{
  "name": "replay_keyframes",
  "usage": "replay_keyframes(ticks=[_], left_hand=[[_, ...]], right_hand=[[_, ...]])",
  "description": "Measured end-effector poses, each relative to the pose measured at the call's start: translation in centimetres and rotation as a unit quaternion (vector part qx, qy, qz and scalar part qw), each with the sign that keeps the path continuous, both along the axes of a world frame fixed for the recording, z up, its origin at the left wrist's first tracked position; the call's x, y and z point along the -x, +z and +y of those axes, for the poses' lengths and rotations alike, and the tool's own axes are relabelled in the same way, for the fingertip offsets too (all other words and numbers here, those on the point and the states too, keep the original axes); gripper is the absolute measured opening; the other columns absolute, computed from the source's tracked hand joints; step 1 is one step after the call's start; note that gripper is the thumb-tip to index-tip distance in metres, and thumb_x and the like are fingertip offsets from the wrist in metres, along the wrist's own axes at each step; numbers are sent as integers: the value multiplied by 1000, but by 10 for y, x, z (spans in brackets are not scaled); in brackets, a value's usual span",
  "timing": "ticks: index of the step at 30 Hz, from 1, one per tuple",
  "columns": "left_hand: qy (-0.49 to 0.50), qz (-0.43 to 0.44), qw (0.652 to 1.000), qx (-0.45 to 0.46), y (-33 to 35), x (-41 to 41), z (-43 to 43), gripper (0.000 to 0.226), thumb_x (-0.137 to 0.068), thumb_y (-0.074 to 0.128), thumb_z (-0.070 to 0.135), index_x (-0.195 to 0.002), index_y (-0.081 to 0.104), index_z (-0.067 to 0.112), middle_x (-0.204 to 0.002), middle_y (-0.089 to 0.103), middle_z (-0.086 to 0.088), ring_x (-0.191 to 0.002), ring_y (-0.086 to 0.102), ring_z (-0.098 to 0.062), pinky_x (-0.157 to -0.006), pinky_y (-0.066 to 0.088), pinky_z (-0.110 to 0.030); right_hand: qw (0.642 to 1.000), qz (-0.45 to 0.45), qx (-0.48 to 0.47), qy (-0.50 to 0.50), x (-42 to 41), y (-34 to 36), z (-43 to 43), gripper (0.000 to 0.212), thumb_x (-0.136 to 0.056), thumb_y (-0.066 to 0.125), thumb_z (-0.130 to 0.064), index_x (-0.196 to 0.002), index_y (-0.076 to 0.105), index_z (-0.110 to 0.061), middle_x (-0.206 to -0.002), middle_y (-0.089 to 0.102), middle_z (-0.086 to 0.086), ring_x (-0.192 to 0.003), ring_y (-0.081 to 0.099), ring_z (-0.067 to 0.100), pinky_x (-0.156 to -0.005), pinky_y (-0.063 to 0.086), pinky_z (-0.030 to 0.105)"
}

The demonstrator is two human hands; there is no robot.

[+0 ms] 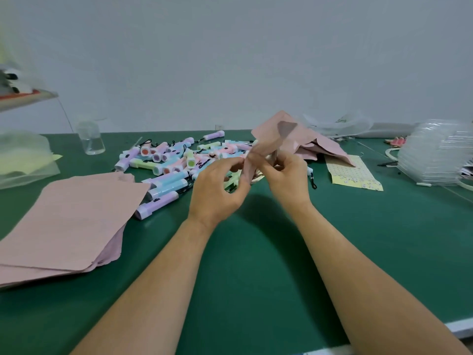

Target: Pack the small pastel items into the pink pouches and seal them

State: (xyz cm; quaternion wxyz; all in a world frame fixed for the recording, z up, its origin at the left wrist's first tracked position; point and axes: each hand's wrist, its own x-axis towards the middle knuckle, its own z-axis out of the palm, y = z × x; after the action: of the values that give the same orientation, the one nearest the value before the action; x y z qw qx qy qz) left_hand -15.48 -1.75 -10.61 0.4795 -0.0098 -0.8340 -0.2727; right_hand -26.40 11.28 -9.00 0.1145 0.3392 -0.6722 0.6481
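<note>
Both hands hold one pink pouch (275, 135) up above the green table (256, 265). My left hand (217, 188) pinches its lower left edge and my right hand (289, 175) grips its lower right edge. Behind the hands lies a heap of small pastel flashlight-like items (169, 162) in purple, blue, green and pink, with black cords. A flat stack of pink pouches (69, 221) lies at the left. More pink pouches (325, 148) lie crumpled at the back right. Whether anything is inside the held pouch I cannot tell.
A clear glass jar (90, 139) stands at the back left beside a plastic bag (23, 157). A yellow patterned pouch (355, 178) lies right of centre. A pile of clear plastic packaging (435, 152) fills the far right. The table's front edge (458, 326) runs at the lower right.
</note>
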Motion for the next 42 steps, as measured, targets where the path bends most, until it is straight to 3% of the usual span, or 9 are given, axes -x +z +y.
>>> replay_keyframes(ticks=[6, 12, 20, 24, 27, 30, 36, 39, 42], left_hand=[[-51, -88, 990, -94, -6, 1, -1, 13, -98, 66, 21, -103, 78, 26, -78, 78, 16, -89, 76, -3, -90, 60, -29], [-79, -133, 975, -157, -9, 2, -2, 22, -90, 63, 29, -112, 63, 33, -83, 78, 11, -80, 77, -8, -78, 62, -27], [-48, -95, 963, -246, -10, 5, -2, 63, -87, 57, 16, -144, 37, 34, -76, 71, 5, -62, 67, -15, -57, 59, -32], [-38, -94, 970, -220, -8, 5, 1, 53, -89, 57, 20, -135, 46, 44, -89, 73, 18, -71, 72, -10, -63, 60, -30], [-30, -120, 977, -172, -7, 5, 3, 27, -84, 62, 22, -104, 62, 39, -79, 72, 15, -67, 72, -10, -64, 62, -30], [-27, -151, 974, -169, -7, 6, 3, 20, -83, 52, 17, -84, 60, 36, -71, 69, 8, -64, 66, -17, -59, 56, -28], [74, -55, 959, -267, -7, 7, -7, 43, -88, 49, -8, -104, 78, 19, -85, 75, 3, -77, 65, -14, -69, 56, -28], [89, -32, 968, -232, -6, 5, 0, 28, -88, 60, 2, -94, 77, 24, -75, 73, 6, -71, 64, -17, -64, 56, -32], [44, -20, 977, -210, -4, 6, 10, 30, -92, 72, 11, -87, 74, 40, -71, 73, 18, -63, 71, -3, -59, 55, -15]], right_hand=[[972, 163, -172, -6, -1, 0, 4, 46, -89, 67, -60, -68, 66, -19, -59, 65, -4, -50, 50, 15, -52, 44, 35], [942, 186, -271, 69, -6, 5, 7, 39, -106, 54, -37, -85, 67, -8, -71, 66, 2, -55, 56, 11, -59, 51, 40], [946, 216, -242, 6, -18, 2, -3, 35, -109, 49, -23, -76, 55, -12, -63, 57, -1, -57, 54, 25, -58, 49, 47], [954, 210, -207, -62, -18, 2, -5, 33, -96, 54, -33, -69, 60, -15, -62, 61, -4, -56, 54, 21, -53, 50, 43], [963, 176, -205, 20, -18, 3, -2, 23, -96, 68, -34, -81, 65, -16, -71, 65, -8, -57, 57, 15, -56, 50, 38], [939, 217, -263, -39, -18, 3, -2, 27, -91, 70, -33, -75, 53, -20, -67, 58, -6, -61, 52, 21, -56, 43, 36], [918, 200, -288, -184, -25, 6, -5, 38, -81, 60, -25, -60, 29, -19, -52, 36, -3, -55, 36, 27, -50, 16, 30], [924, 178, -269, -207, -29, 6, -8, 27, -80, 58, -35, -67, 39, -21, -58, 45, -5, -58, 42, 26, -50, 18, 29], [925, 164, -275, -205, -34, 5, -16, 28, -88, 55, -51, -95, 52, -25, -75, 60, -10, -66, 49, 20, -55, 32, 31]])
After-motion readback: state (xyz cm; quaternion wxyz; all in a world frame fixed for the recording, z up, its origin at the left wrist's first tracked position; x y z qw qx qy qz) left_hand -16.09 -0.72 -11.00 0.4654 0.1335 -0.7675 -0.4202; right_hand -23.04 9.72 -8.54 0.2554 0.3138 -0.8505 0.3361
